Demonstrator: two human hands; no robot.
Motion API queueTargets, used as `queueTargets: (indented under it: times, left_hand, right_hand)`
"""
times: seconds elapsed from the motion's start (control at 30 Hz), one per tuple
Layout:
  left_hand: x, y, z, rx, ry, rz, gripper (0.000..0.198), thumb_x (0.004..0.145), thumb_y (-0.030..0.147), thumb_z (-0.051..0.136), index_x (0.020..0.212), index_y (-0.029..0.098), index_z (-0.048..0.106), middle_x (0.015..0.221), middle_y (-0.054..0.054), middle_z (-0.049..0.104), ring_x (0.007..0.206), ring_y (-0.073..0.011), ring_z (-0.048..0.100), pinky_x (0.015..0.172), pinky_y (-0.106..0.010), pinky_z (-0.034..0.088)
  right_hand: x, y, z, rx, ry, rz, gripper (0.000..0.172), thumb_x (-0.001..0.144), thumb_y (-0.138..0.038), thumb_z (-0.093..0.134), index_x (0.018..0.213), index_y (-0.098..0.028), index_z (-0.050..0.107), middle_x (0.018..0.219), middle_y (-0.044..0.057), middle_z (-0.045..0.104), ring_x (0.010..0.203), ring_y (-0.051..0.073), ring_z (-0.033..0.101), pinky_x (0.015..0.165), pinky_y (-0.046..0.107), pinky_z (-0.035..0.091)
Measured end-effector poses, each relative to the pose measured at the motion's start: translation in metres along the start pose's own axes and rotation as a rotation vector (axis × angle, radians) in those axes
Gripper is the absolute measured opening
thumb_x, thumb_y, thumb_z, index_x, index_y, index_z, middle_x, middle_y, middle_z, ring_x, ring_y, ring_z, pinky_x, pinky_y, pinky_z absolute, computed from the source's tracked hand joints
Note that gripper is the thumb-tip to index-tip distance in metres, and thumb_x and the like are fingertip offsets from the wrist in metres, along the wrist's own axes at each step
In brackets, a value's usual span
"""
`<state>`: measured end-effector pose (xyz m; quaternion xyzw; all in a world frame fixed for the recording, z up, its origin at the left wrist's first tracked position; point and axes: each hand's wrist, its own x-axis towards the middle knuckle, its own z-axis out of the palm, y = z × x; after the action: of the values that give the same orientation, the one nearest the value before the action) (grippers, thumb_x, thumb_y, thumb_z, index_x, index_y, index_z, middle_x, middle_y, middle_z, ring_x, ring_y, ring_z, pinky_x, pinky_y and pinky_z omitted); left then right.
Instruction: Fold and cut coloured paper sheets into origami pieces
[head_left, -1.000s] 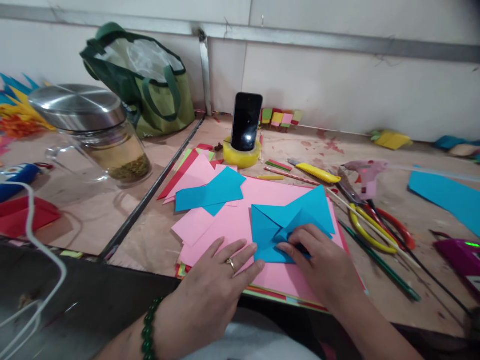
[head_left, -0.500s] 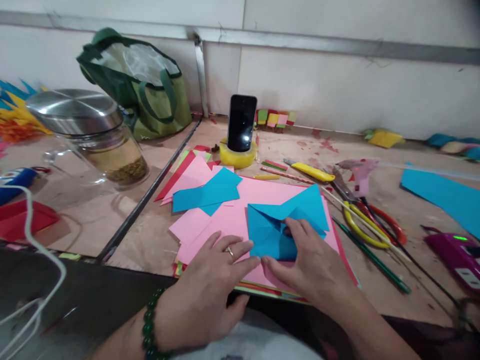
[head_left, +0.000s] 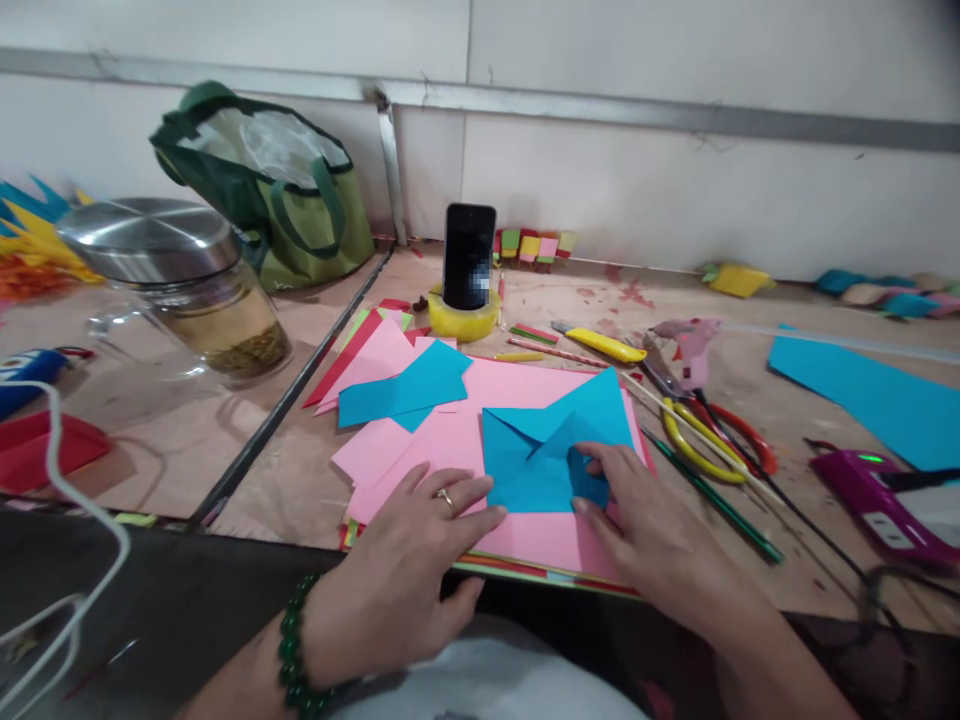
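Observation:
A partly folded sheet of blue paper (head_left: 532, 480) lies on a stack of pink paper (head_left: 540, 540) in front of me. My left hand (head_left: 420, 555), wearing a ring and a green bead bracelet, rests flat with its fingers stretched out. Its fingertips touch the lower left corner of the blue sheet. At the sheet's right end, my right hand (head_left: 645, 515) has thumb and fingers curled round a bent-up blue edge. Other cut blue pieces (head_left: 397, 390) lie on the pink sheets to the left.
A phone (head_left: 469, 255) stands in a yellow tape roll (head_left: 465, 318). To the right lie a yellow cutter (head_left: 606, 345), scissors (head_left: 701, 455), a pink glue gun (head_left: 690, 350), a green pen (head_left: 720, 500) and a purple power strip (head_left: 870, 505). A glass tea jar (head_left: 217, 320) stands left.
My right hand has slid rightward along the blue sheet to its right end, uncovering the folded middle. My left hand keeps its place at the left corner. The view has shifted slightly.

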<state>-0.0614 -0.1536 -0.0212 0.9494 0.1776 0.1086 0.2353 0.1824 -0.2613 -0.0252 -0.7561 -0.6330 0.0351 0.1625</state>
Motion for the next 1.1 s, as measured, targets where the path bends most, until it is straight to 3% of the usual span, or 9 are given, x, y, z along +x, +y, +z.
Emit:
queueTargets:
  times: [0.27, 0.47, 0.6, 0.7, 0.8, 0.9, 0.97, 1.03, 1.1]
  left_hand:
    - [0.001, 0.003, -0.003, 0.026, 0.006, 0.004, 0.048, 0.076, 0.022, 0.062, 0.124, 0.025, 0.057, 0.137, -0.008, 0.053, 0.123, -0.0288, 0.047, 0.106, -0.052, 0.033]
    - [0.014, 0.002, -0.020, 0.074, -0.080, 0.033, 0.020, 0.085, 0.037, 0.061, 0.101, 0.024, 0.061, 0.124, -0.005, 0.061, 0.118, -0.0250, 0.051, 0.110, -0.054, 0.024]
    - [0.030, -0.002, -0.028, 0.206, -0.076, 0.031, 0.018, 0.088, 0.038, 0.057, 0.087, 0.020, 0.059, 0.105, -0.005, 0.066, 0.114, -0.0268, 0.052, 0.108, -0.055, 0.024]
    - [0.037, 0.005, -0.026, 0.339, 0.036, -0.062, 0.020, 0.091, 0.034, 0.053, 0.081, 0.017, 0.058, 0.091, -0.008, 0.063, 0.098, -0.0274, 0.055, 0.096, -0.051, 0.037]
    - [0.038, 0.021, -0.017, 0.346, 0.129, -0.121, 0.018, 0.092, 0.029, 0.050, 0.087, 0.015, 0.059, 0.092, -0.009, 0.060, 0.091, -0.0267, 0.054, 0.082, -0.044, 0.045]
    - [0.035, 0.035, -0.001, 0.244, 0.060, -0.086, 0.018, 0.090, 0.032, 0.055, 0.100, 0.018, 0.059, 0.099, -0.008, 0.059, 0.094, -0.0268, 0.053, 0.081, -0.043, 0.046]
    - [0.033, 0.038, 0.007, 0.220, 0.012, -0.084, 0.026, 0.087, 0.037, 0.060, 0.105, 0.019, 0.059, 0.102, -0.008, 0.059, 0.094, -0.0276, 0.053, 0.080, -0.045, 0.046]
    - [0.031, 0.036, 0.013, 0.223, 0.008, -0.089, 0.032, 0.084, 0.041, 0.063, 0.108, 0.020, 0.059, 0.104, -0.008, 0.058, 0.095, -0.0281, 0.053, 0.081, -0.045, 0.047]
    - [0.030, 0.033, 0.015, 0.232, 0.027, -0.079, 0.035, 0.084, 0.041, 0.065, 0.111, 0.020, 0.058, 0.106, -0.008, 0.058, 0.097, -0.0280, 0.053, 0.082, -0.045, 0.046]
  right_hand:
    - [-0.011, 0.028, -0.010, 0.111, 0.046, -0.051, 0.029, 0.087, -0.024, 0.048, 0.116, -0.020, 0.053, 0.099, 0.009, 0.065, 0.090, 0.022, 0.064, 0.076, 0.034, 0.055]
    - [-0.011, 0.045, -0.020, -0.127, 0.255, -0.180, 0.041, 0.084, -0.015, 0.049, 0.123, -0.019, 0.056, 0.131, 0.015, 0.052, 0.121, 0.030, 0.051, 0.098, 0.049, 0.045]
    - [-0.010, 0.042, -0.020, -0.128, 0.161, -0.316, 0.034, 0.086, -0.009, 0.044, 0.112, -0.021, 0.064, 0.125, 0.012, 0.060, 0.114, 0.026, 0.056, 0.092, 0.042, 0.050]
    - [-0.015, 0.030, -0.019, -0.059, 0.095, -0.333, 0.030, 0.087, -0.008, 0.043, 0.104, -0.018, 0.066, 0.106, 0.009, 0.068, 0.097, 0.021, 0.063, 0.082, 0.036, 0.054]
    - [-0.021, 0.015, -0.018, -0.041, 0.051, -0.299, 0.027, 0.087, -0.010, 0.043, 0.097, -0.018, 0.067, 0.092, 0.009, 0.068, 0.085, 0.022, 0.064, 0.073, 0.038, 0.055]
    - [-0.027, 0.006, -0.022, 0.015, -0.002, -0.286, 0.027, 0.087, -0.011, 0.044, 0.099, -0.020, 0.066, 0.085, 0.007, 0.067, 0.077, 0.021, 0.064, 0.069, 0.037, 0.055]
    - [-0.029, 0.004, -0.027, 0.057, -0.013, -0.288, 0.028, 0.083, -0.013, 0.051, 0.107, -0.022, 0.064, 0.093, 0.007, 0.066, 0.083, 0.021, 0.064, 0.071, 0.036, 0.056]
    - [-0.030, 0.005, -0.031, 0.063, -0.006, -0.287, 0.045, 0.075, -0.019, 0.066, 0.119, -0.023, 0.058, 0.115, 0.010, 0.062, 0.102, 0.026, 0.062, 0.082, 0.039, 0.055]
    - [-0.028, 0.008, -0.034, 0.042, -0.003, -0.285, 0.076, 0.065, -0.031, 0.079, 0.134, -0.025, 0.047, 0.139, 0.012, 0.049, 0.124, 0.032, 0.049, 0.096, 0.046, 0.049]
